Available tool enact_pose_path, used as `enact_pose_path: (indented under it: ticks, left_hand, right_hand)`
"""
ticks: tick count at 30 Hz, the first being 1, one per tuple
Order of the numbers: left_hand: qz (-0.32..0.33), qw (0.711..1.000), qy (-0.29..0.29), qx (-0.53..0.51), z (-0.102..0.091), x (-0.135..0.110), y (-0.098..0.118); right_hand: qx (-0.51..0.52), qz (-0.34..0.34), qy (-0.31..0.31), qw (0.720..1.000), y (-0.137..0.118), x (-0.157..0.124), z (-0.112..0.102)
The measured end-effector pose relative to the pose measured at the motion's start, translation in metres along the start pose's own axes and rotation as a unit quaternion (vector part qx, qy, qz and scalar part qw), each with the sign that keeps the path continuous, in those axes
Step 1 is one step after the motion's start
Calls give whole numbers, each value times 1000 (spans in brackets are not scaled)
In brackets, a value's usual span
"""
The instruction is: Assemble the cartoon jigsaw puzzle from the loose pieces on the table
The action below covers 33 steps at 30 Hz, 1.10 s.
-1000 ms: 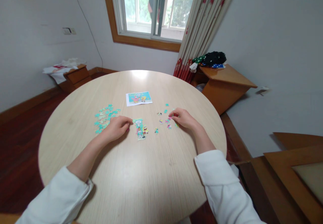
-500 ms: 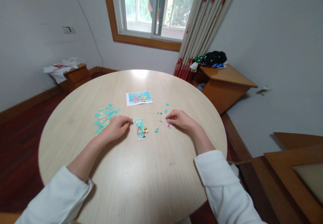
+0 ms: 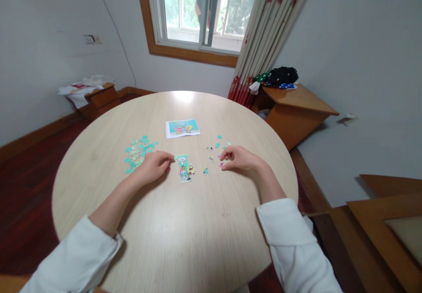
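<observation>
Up top I get a sliding window (image 3: 184, 9) in a brown wooden frame (image 3: 194, 56), greenery showing pale through the glass. A cream curtain (image 3: 263, 29) with red flowers hangs beside it, its hem solid red. To the right of that I can make out a wooden cabinet (image 3: 296, 104) topped by a heap of cloth (image 3: 281, 77) (black, green and blue, some of it spotted). Over on my left, a thin cable (image 3: 115, 27) runs down the white wall past a wall socket (image 3: 92, 39), and white, crumpled stuff (image 3: 81, 90), too blurred for me to identify, lies on a small wooden unit (image 3: 104, 99) above the dark red floor (image 3: 29, 183).
</observation>
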<state>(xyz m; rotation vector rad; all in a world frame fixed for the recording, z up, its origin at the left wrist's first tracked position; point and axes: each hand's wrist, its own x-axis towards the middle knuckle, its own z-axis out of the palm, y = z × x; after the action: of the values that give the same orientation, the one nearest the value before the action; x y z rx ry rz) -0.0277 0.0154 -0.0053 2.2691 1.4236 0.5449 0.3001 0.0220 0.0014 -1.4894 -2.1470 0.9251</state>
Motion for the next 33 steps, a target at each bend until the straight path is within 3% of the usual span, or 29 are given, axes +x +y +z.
enact_pose_path:
  ticks: [24, 33]
  left_hand:
    - [-4, 1000, -4, 5, 0, 0, 0]
    - [5, 1000, 5, 3, 0, 0, -1]
  right_hand:
    - [-51, -12, -32, 998, -12, 1, 5]
    - [-55, 10, 5, 998, -8, 4, 5]
